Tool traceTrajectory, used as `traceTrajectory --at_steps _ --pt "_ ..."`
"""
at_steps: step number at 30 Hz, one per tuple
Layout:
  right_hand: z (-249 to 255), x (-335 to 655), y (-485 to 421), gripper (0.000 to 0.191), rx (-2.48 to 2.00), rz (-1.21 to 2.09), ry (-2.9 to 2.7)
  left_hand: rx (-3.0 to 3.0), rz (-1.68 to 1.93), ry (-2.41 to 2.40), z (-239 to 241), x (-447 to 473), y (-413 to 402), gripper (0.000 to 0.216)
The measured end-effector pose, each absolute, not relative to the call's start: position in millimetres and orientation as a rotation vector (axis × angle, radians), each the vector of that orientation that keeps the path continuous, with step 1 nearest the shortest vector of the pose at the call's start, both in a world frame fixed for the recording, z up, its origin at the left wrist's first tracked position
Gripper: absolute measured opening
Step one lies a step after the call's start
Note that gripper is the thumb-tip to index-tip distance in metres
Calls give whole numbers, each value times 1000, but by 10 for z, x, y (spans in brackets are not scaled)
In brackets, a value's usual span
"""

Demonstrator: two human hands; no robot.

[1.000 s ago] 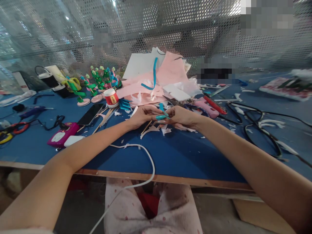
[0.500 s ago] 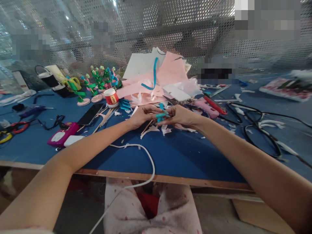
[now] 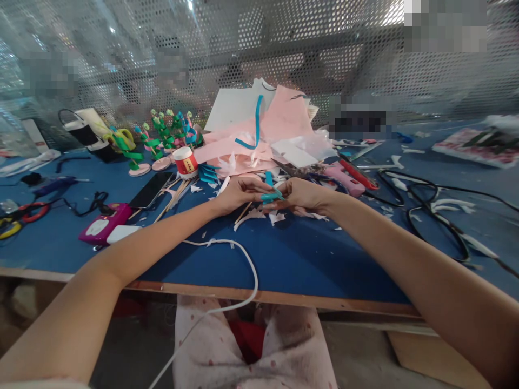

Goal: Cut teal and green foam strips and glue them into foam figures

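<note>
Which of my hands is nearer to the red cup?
Left. Your left hand is to the right of the red cup and closer to you than it; your right hand is farther right on that same side.

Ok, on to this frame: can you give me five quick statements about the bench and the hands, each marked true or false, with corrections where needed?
1. The left hand and the right hand are together at a small blue piece. True.
2. The red-and-white cup is to the right of both hands. False: the cup stands to their left.
3. A curved blue strip lies over the pile of pink and white sheets. True.
4. The right hand is holding the phone. False: the phone lies on the table, to the left of the hands.
5. A white cable runs over the table's front edge. True.
</note>
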State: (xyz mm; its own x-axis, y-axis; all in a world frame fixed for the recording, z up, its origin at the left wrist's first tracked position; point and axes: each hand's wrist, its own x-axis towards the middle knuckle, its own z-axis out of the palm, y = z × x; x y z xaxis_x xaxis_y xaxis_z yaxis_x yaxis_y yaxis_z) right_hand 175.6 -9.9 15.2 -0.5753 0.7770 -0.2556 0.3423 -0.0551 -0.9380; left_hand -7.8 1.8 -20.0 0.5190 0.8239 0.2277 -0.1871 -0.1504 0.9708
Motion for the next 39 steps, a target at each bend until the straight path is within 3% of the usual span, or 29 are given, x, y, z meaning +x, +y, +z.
traceTrajectory --at_steps 12,20,26,39 --pt "138 1733 -91 35 -1108 1608 -1650 1291 1102 592 -227 -83 69 42" --pt "138 1653 -106 27 -1137 1521 -1494 1409 1196 691 -229 -79 71 46" --pt "76 1609 -112 32 -1135 1390 -1550 1458 1195 709 -240 -84 71 48" --pt "207 1774 -100 35 -1108 1523 -1754 1399 1100 685 -162 -71 1 45"
